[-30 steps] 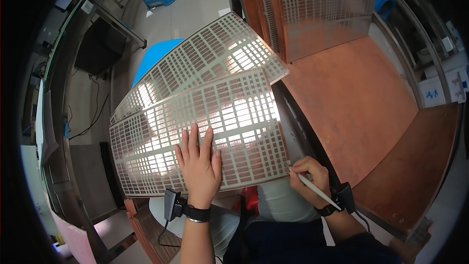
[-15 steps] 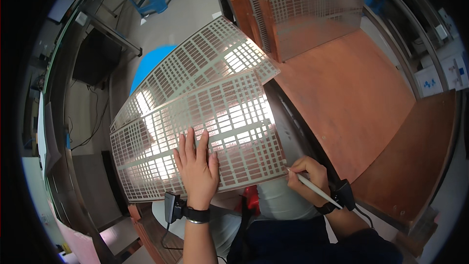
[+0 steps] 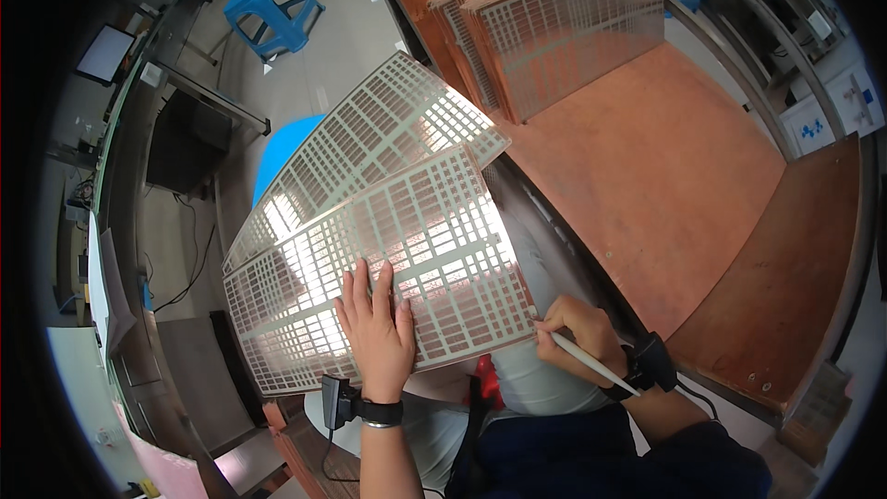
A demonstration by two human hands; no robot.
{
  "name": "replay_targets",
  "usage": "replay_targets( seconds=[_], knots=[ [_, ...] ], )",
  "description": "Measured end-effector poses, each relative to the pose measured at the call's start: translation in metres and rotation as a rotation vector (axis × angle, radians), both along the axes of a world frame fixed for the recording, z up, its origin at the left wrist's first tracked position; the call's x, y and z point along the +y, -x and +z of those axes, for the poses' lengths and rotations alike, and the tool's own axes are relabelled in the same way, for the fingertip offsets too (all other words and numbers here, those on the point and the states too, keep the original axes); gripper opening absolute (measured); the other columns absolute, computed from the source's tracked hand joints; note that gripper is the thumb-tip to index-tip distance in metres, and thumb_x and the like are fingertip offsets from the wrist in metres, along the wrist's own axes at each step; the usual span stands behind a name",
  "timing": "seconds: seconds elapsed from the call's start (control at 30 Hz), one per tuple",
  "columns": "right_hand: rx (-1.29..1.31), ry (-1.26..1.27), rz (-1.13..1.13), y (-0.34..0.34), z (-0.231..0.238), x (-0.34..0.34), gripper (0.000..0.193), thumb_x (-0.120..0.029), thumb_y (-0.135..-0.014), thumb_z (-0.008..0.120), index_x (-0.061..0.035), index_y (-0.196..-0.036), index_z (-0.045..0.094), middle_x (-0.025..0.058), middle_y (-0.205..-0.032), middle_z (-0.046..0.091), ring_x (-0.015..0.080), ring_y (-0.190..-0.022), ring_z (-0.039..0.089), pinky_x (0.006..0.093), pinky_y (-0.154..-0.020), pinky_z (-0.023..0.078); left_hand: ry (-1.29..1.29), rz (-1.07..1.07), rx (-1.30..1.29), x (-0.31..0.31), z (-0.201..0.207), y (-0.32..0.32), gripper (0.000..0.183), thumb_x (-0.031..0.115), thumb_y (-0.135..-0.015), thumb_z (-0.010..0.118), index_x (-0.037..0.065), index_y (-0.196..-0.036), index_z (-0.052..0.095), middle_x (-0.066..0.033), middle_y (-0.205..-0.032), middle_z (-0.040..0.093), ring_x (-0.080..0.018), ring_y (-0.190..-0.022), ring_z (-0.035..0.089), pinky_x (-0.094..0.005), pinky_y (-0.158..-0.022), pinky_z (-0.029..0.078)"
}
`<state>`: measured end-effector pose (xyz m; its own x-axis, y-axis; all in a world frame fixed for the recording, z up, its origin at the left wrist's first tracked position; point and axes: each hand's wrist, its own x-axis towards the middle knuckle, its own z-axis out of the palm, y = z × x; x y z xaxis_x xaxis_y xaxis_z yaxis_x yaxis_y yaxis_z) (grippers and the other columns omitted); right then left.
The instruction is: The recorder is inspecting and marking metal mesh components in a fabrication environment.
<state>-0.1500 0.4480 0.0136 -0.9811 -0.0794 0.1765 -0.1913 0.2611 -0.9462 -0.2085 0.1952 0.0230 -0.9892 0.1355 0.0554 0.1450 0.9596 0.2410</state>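
A shiny copper-coloured circuit-board panel (image 3: 462, 314) with a grid of small rectangles lies tilted across my lap. Flat on its near part rests my left hand (image 3: 381, 342), fingers stretched and slightly spread, holding nothing. My right hand (image 3: 584, 337) pinches a slim white pen-like tool (image 3: 591, 365) at the panel's right edge, close to the near right corner. The tool's working tip is too small to make out. Under the top panel and beyond it, a second patterned panel (image 3: 370, 115) sticks out at an angle.
To the right stands a copper-coloured board surface (image 3: 647, 166) with a brown raised side (image 3: 776, 305). Several similar panels (image 3: 577, 32) stand upright at its far end. A blue stool (image 3: 277, 14) is on the floor ahead; another blue surface (image 3: 277, 152) shows behind the panels.
The whole view has shifted slightly. My left hand stays flat on the panel, and my right hand keeps the tool at the right edge, with little visible movement.
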Motion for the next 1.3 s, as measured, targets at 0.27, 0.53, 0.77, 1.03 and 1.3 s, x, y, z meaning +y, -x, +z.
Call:
replay_targets(
  seconds=[0.27,0.53,0.77,1.03,1.3],
  knots=[
    [-0.107,0.137,-0.053,-0.0035,-0.0044,-0.0034,0.014,0.003,-0.074,0.064,-0.0012,-0.081,0.052,0.0067,-0.068,0.053,0.012,-0.057,0.056,0.0238,-0.054,0.045,0.014,0.006,0.008,0.0003,-0.0018,-0.0013,0.045,0.026,-0.09,0.047,0.018,-0.134,0.042,-0.0111,-0.145,0.029,-0.0333,-0.135,0.022,-0.0524,-0.108,0.014],
    [-0.133,0.077,0.015,-0.0004,0.0015,0.0017,0.012,0.002,-0.075,0.063,-0.0007,-0.082,0.053,0.0077,-0.071,0.055,0.0129,-0.059,0.056,0.0239,-0.055,0.046,0.017,0.003,0.009,0.0005,-0.0002,-0.0005,0.044,0.021,-0.091,0.046,0.016,-0.134,0.042,-0.0131,-0.144,0.031,-0.0324,-0.135,0.024,-0.0487,-0.109,0.013],
    [-0.135,0.126,-0.042,0.0003,0.0034,-0.0024,0.012,0.001,-0.075,0.063,-0.0005,-0.078,0.051,0.0076,-0.069,0.053,0.0127,-0.058,0.055,0.0243,-0.054,0.045,0.026,-0.009,0.029,0.0011,-0.0019,0.0002,0.044,0.021,-0.09,0.046,0.016,-0.134,0.042,-0.0133,-0.144,0.031,-0.0325,-0.135,0.023,-0.0484,-0.109,0.013],
    [-0.119,0.154,-0.013,-0.0016,0.0007,-0.0001,0.011,0.001,-0.075,0.063,-0.0006,-0.079,0.053,0.0067,-0.071,0.055,0.0101,-0.059,0.054,0.024,-0.053,0.043,0.021,-0.003,0.02,0.0009,-0.0005,-0.0004,0.044,0.02,-0.09,0.046,0.016,-0.134,0.042,-0.0134,-0.144,0.031,-0.0325,-0.135,0.023,-0.0489,-0.109,0.013],
    [-0.104,0.043,0.006,0.0004,0.0,-0.0009,0.011,0.001,-0.076,0.062,-0.0006,-0.08,0.052,0.0051,-0.071,0.054,0.0094,-0.058,0.052,0.0223,-0.055,0.044,0.006,0.001,0.016,-0.0012,-0.0006,-0.0011,0.044,0.02,-0.09,0.046,0.015,-0.134,0.042,-0.0131,-0.144,0.03,-0.0336,-0.134,0.024,-0.0505,-0.108,0.015]
  ],
)
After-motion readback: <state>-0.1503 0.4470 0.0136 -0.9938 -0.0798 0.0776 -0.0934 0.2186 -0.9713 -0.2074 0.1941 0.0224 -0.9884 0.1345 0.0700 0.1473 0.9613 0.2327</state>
